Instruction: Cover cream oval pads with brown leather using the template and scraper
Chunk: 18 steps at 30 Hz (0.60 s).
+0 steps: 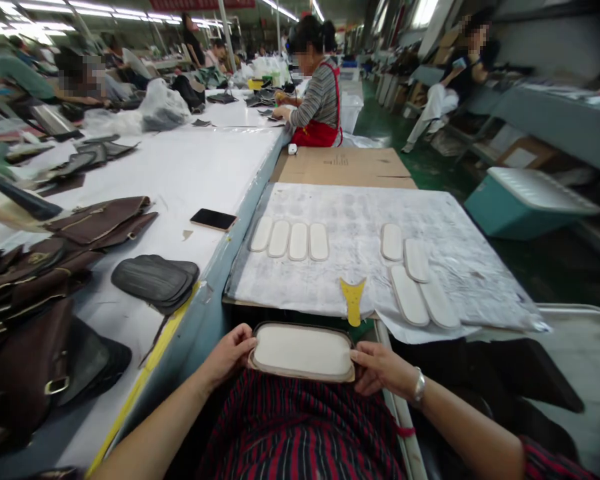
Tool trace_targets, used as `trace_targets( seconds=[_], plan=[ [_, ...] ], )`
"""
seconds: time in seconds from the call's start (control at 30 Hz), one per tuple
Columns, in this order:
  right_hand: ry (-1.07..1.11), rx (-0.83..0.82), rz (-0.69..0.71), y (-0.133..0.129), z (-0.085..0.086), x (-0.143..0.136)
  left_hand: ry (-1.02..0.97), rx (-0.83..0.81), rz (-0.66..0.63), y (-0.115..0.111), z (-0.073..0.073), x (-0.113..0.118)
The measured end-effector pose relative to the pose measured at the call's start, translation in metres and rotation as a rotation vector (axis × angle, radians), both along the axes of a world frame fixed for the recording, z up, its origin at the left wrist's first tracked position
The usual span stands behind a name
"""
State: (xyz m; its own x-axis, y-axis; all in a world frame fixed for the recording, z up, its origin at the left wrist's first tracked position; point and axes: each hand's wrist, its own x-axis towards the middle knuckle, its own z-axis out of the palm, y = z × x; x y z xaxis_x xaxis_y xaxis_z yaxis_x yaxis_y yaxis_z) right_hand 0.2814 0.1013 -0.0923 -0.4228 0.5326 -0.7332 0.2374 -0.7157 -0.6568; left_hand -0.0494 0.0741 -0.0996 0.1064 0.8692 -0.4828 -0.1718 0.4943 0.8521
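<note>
A long rounded panel, off-white on top with a dark and tan rim, is held level above my lap. My left hand pinches its left end between thumb and fingers. At the right end, my right hand grips the edge, thumb on top. Beyond it, several off-white oval pieces lie in a row on a white-covered board. More ovals rest at the board's right, some overlapping. A yellow forked tool lies at the board's near edge.
On the white table to the left are a phone, stacked dark ovals and brown leather bags. Cardboard lies behind the board. A person in a red apron works beyond; a teal bin stands right.
</note>
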Motion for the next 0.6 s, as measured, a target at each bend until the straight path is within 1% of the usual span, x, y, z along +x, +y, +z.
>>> trace_targets(
  seconds=[0.13, 0.2, 0.27, 0.3, 0.33, 0.37, 0.4, 0.47, 0.53, 0.6],
  plan=[
    [-0.145, 0.063, 0.024, -0.004, 0.003, -0.007, 0.124, -0.025, -0.247, 0.012, 0.010, -0.013],
    [-0.230, 0.157, 0.054, -0.005, 0.000, -0.004, 0.193, -0.018, -0.350, 0.018, 0.011, -0.023],
    [-0.306, 0.367, 0.039, -0.002, -0.007, 0.002, 0.315, 0.071, -0.404, 0.025, 0.008, -0.031],
    [-0.307, 0.475, 0.014, 0.002, -0.010, 0.006, 0.379, 0.138, -0.417, 0.030, 0.007, -0.034],
    [-0.276, 0.547, -0.023, 0.008, -0.013, 0.008, 0.433, 0.209, -0.431, 0.035, 0.007, -0.034],
    [-0.214, 0.568, -0.067, 0.014, -0.016, 0.008, 0.479, 0.279, -0.456, 0.042, 0.008, -0.031],
    [-0.132, 0.533, -0.105, 0.021, -0.017, 0.007, 0.523, 0.344, -0.495, 0.049, 0.011, -0.025],
    [0.035, 0.364, -0.131, 0.034, -0.019, -0.001, 0.626, 0.459, -0.627, 0.065, 0.023, -0.005],
    [0.157, 0.190, -0.077, 0.044, -0.019, -0.014, 0.733, 0.567, -0.795, 0.079, 0.038, 0.024],
    [0.221, 0.071, 0.020, 0.049, -0.019, -0.025, 0.756, 0.653, -0.968, 0.089, 0.053, 0.052]
  ],
)
